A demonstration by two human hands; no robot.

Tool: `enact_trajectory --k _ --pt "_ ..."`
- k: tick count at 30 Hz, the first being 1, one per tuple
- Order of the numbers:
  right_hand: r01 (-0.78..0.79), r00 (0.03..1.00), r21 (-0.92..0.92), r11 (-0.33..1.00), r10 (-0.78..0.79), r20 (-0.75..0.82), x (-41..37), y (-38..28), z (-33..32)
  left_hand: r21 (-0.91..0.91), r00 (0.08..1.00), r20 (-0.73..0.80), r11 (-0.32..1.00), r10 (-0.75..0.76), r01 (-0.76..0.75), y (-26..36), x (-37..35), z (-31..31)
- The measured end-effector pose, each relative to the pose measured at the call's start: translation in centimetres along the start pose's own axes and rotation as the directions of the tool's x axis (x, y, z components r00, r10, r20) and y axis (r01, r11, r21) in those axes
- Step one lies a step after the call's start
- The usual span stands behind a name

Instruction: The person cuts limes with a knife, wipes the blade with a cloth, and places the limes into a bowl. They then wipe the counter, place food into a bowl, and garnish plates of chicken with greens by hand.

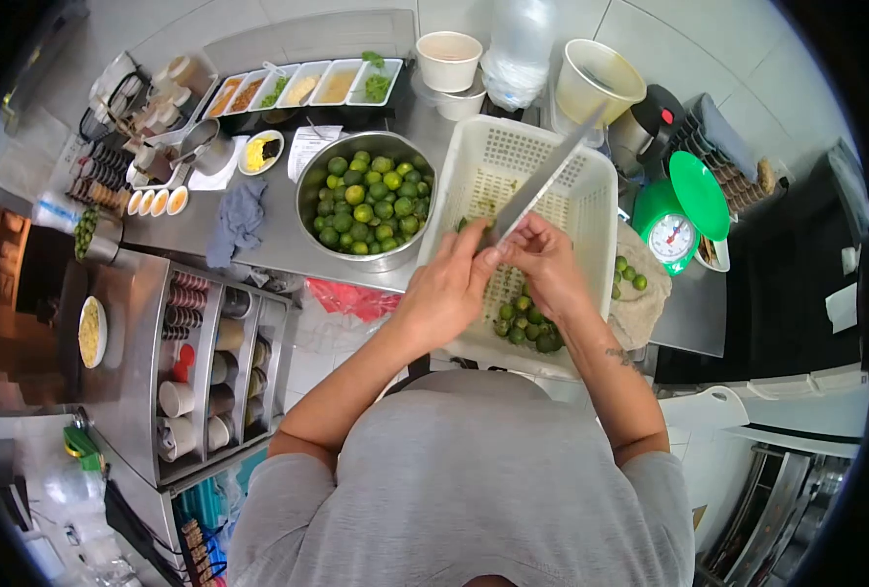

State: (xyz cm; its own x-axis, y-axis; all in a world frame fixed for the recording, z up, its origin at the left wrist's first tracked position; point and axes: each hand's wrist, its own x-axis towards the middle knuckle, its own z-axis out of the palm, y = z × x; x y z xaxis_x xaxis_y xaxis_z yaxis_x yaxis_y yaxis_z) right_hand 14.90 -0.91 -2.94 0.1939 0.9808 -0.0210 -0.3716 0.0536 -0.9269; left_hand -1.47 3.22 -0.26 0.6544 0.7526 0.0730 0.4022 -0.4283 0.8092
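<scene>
A long-bladed knife (550, 174) slants up and to the right over the white perforated basket (603, 210). Its lower end meets the fingers of my left hand (449, 292), closed round it; the handle is hidden. My right hand (552, 272) is beside the blade, fingers pinched close to its lower part; what they hold, if anything, is hidden. Inside the basket, small green limes (525, 325) are heaped at the near end, below my hands. A bit of green shows just beyond my left fingertips. Left of the basket, a steel bowl (307, 201) is full of whole limes.
A green scale (655, 215) and a beige cloth (645, 303) with several limes are on the right. Tubs (449, 61) stand behind the basket. Far left are a condiment tray (302, 115), a blue-grey cloth (237, 223) and a steel shelf unit (160, 367).
</scene>
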Motion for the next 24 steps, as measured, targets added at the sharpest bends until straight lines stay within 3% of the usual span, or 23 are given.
enact_trajectory --k 4,6,11,14,17,20,21,24 --pt "-0.065 0.996 -0.019 0.998 0.066 0.064 0.4 -1.1 -0.4 -0.126 0.999 -0.045 0.992 0.014 -0.019 -1.1 0.3 -1.7" --pt "-0.077 0.994 -0.018 0.997 0.078 0.075 0.4 -1.7 -1.5 -0.3 0.993 -0.004 0.948 -0.117 0.11 -1.2 0.0 -3.3" --pt "-0.063 0.991 -0.007 0.998 0.063 0.121 1.3 -1.9 -2.3 -0.5 0.966 -0.066 0.846 -0.249 0.184 -2.5 -0.4 -5.8" --pt "0.002 0.988 -0.159 0.987 0.023 0.152 3.8 -1.2 0.1 -0.549 0.952 -0.104 0.815 -0.289 0.188 -1.9 -1.2 -6.7" --pt "0.002 0.959 -0.284 0.959 0.079 0.272 5.0 -3.1 4.2 -0.559 0.958 -0.097 0.811 -0.269 0.171 -1.0 -1.5 -7.2" --pt "0.234 0.946 -0.579 0.781 -0.046 0.321 5.8 -3.9 1.2 -0.563 0.969 -0.039 0.806 -0.243 0.179 -0.2 -2.2 -7.0" --pt "0.154 0.962 -0.672 0.724 0.046 0.27 5.8 -4.2 -0.9 -0.568 0.977 -0.002 0.805 -0.214 0.175 -0.3 -2.4 -6.6" --pt "0.112 0.893 -0.945 0.308 0.386 0.231 3.9 -4.5 -5.2 -0.59 0.968 0.107 0.769 -0.228 0.247 -1.1 -2.7 -4.2"
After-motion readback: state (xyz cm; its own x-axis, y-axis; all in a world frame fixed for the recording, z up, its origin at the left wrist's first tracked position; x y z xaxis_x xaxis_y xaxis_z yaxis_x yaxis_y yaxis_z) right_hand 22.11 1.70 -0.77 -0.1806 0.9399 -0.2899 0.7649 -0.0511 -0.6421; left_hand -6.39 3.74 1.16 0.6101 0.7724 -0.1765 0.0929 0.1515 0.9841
